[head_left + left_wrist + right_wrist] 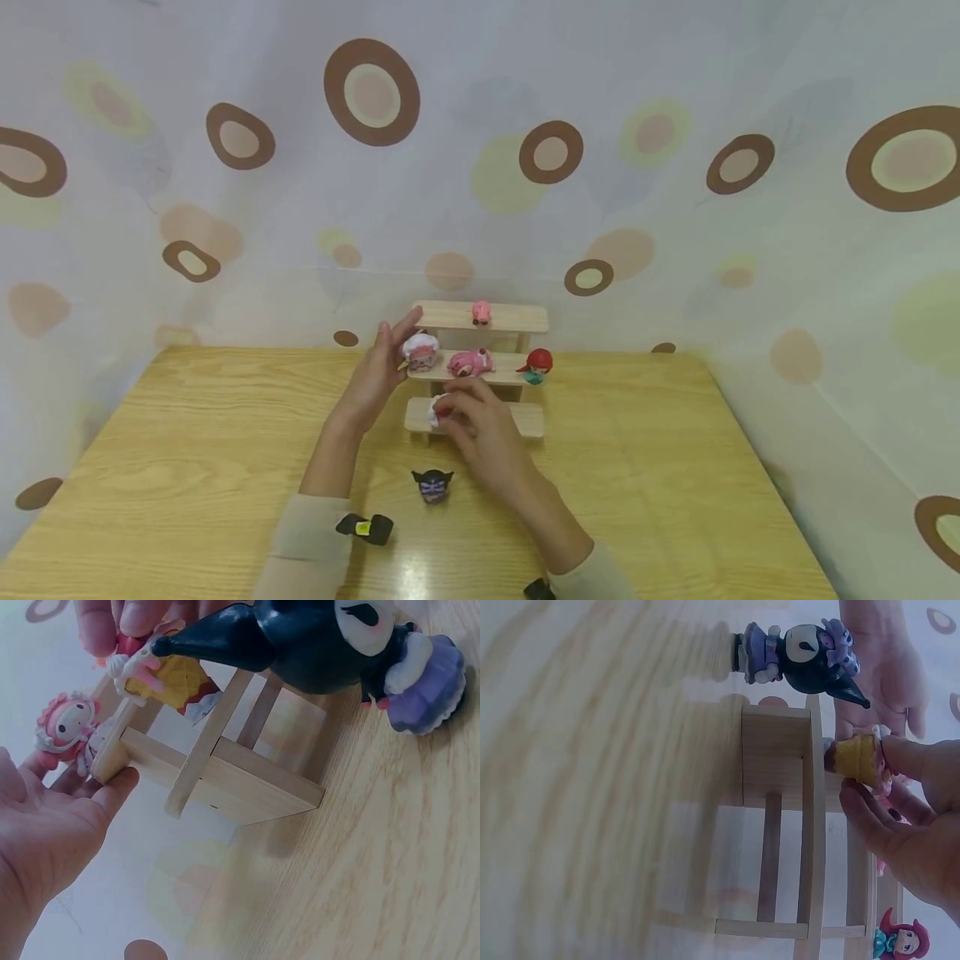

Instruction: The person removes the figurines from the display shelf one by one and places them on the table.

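Note:
My right hand [491,437] pinches a small figurine with a yellow cone-shaped body [855,759] at the left part of the lowest board of a wooden three-step display shelf [517,417]. Its white and red top [438,410] is partly covered by my fingers. My left hand [372,375] rests at the left end of the shelf, fingers mostly straight, touching the middle board's end. Right beside those fingers sits a figurine with a white and pink bonnet [69,724]. In front of the shelf, a black-hooded figurine in a purple dress [432,486] stands on the table.
On the middle board are a pink lying figurine [471,362] and a red-haired mermaid figurine [536,367] at the right end. A small pink figurine [482,313] sits on the top board. The wooden table [637,483] meets a patterned wall covering [450,208] behind the shelf.

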`<state>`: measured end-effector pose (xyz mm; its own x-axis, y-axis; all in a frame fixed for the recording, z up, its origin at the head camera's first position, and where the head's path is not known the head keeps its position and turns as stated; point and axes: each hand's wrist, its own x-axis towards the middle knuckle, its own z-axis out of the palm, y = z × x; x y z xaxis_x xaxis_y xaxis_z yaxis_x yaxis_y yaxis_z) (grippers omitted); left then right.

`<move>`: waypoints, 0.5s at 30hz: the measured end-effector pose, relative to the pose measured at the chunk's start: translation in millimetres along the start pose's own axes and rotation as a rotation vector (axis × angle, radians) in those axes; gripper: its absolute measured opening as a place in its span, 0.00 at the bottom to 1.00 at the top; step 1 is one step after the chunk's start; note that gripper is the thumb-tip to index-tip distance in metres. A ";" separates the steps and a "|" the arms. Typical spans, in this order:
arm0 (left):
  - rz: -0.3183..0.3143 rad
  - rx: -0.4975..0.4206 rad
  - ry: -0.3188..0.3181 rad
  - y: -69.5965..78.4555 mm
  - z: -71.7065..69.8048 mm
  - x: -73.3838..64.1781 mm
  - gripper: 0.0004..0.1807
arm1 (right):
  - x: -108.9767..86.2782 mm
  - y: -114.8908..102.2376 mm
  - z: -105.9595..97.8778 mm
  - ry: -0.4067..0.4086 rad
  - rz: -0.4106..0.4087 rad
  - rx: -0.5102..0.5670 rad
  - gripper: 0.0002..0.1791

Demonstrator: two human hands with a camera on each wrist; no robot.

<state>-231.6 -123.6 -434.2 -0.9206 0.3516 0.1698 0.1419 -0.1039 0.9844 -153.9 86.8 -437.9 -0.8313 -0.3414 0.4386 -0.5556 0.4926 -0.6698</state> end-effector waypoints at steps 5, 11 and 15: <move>-0.007 -0.003 0.006 0.0 0.2 -0.6 0.37 | -0.1 -0.5 -1.0 -0.010 0.019 -0.035 0.07; -0.008 -0.006 0.004 -0.6 0.2 0.4 0.35 | 0.8 -3.2 -4.9 -0.038 0.085 -0.067 0.06; -0.004 -0.009 0.004 -0.8 -0.5 1.1 0.36 | 2.1 -4.2 -9.1 -0.047 0.075 -0.054 0.05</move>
<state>-233.0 -123.5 -434.9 -0.9225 0.3486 0.1657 0.1351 -0.1106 0.9846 -153.4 91.4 -428.7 -0.8699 -0.3381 0.3592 -0.4927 0.5599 -0.6662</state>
